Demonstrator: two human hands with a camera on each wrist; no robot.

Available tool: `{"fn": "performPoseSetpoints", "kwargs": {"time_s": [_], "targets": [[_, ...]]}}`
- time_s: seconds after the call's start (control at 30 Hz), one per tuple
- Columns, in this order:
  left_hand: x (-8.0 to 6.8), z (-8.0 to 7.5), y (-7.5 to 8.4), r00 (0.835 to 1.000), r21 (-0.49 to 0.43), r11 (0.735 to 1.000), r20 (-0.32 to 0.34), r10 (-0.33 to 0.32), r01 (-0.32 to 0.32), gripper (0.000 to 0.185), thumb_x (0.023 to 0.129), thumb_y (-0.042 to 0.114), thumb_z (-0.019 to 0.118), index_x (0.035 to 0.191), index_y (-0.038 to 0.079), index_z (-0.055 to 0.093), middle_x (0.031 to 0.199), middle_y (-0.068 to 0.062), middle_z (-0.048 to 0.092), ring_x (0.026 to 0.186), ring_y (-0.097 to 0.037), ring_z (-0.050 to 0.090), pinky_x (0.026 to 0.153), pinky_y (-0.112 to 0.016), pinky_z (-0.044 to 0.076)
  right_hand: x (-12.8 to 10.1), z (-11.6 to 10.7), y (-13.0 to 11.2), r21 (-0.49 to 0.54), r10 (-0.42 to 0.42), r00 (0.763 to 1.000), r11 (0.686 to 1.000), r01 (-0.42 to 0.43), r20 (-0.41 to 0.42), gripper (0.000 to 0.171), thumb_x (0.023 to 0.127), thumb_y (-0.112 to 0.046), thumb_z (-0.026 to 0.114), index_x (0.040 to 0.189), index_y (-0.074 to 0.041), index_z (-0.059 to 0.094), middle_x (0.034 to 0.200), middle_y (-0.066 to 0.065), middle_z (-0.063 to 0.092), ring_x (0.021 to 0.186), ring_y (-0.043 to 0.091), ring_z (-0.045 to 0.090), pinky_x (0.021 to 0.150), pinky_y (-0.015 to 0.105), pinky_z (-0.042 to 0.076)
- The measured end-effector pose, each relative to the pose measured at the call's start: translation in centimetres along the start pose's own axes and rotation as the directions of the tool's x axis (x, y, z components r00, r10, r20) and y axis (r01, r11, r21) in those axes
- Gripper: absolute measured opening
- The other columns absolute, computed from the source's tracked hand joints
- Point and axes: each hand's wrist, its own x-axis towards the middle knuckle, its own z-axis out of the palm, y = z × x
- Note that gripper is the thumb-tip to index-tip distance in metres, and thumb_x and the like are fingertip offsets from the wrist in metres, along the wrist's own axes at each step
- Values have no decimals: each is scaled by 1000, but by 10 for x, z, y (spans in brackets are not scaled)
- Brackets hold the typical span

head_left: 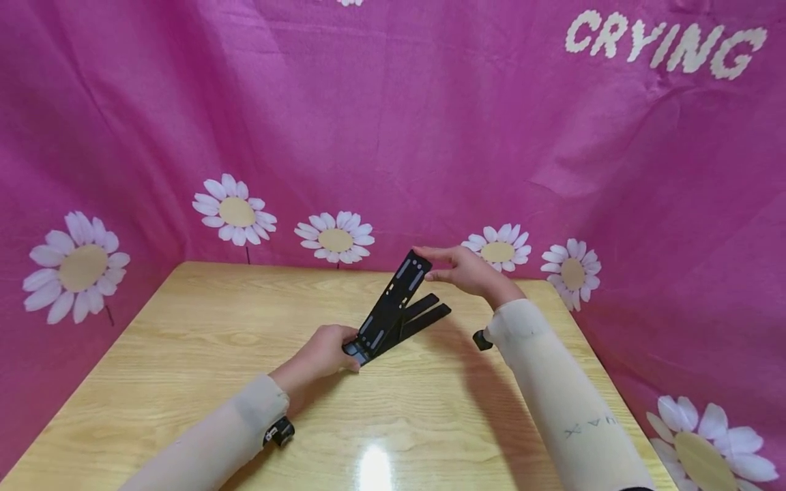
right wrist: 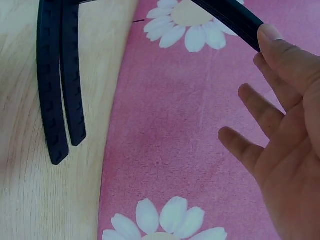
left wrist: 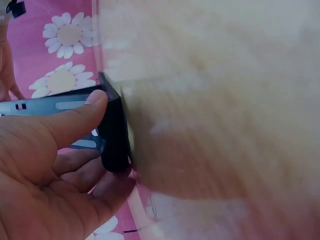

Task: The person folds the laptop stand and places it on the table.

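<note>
The stand is about half unfolded: its top plate is tilted up while the two legs lie low over the tabletop. Left hand pinches the hinge end, thumb on top. Right hand has straight fingers touching the plate's far tip, so it's not fully opened yet.

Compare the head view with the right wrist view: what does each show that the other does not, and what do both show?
Only the head view shows the left hand gripping the hinged end of the black stand, both sleeves, the whole table and the word CRYING on the cloth. Only the right wrist view shows the notched undersides of the two lower arms lying side by side on the wood, and the right hand's palm. Both show the right hand with its fingertips at the tip of the raised plate, and the pink daisy cloth.
</note>
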Motion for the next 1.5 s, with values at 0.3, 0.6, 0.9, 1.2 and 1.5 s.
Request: {"fn": "performPoseSetpoints", "kwargs": {"time_s": [0.3, 0.6, 0.9, 1.2, 1.5], "targets": [[1, -8, -12, 1000, 36, 999, -15, -7, 8, 61, 68, 5, 94, 123, -4, 69, 112, -12, 75, 100, -22, 66, 99, -40, 52, -12, 6, -8, -47, -13, 998, 999, 10, -63, 62, 91, -30, 79, 148, -36, 55, 153, 1, 53, 138, 28, 51, 112, 51, 44], [-3, -9, -7, 995, 108, 990, -58, -85, 91, 68, 71, 16, 95, 128, -7, 65, 118, -16, 72, 104, -25, 65, 102, -44, 52, -3, -11, -7, 94, -75, 997, 993, 72, 35, 70, 91, -18, 79, 154, -23, 49, 156, 5, 50, 142, 32, 47, 118, 53, 38], [-6, -4, -8, 993, 128, 989, -98, -67, 79, 62, 72, 15, 94, 123, -7, 68, 116, -18, 73, 106, -28, 66, 101, -45, 52, -5, -14, -8, 51, -59, 993, 997, 54, 102, 68, 94, -29, 76, 155, -31, 46, 160, 2, 44, 144, 37, 44, 116, 55, 39], [-6, -2, -14, 994, 104, 994, -105, -31, 42, 53, 72, 10, 92, 119, -3, 71, 106, -11, 74, 95, -22, 64, 93, -43, 54, -14, -10, -12, 51, 12, 999, 999, -15, 43, 63, 90, -30, 81, 148, -29, 57, 150, 0, 56, 140, 30, 51, 114, 54, 42], [-3, -16, -27, 997, 92, 996, -73, -8, 15, 63, 70, 5, 92, 126, -8, 66, 110, -14, 74, 99, -24, 65, 99, -46, 53, -21, 3, -25, 89, 78, 997, 993, -77, 1, 66, 87, -31, 83, 147, -28, 57, 148, 7, 58, 130, 31, 60, 105, 48, 51]]}}
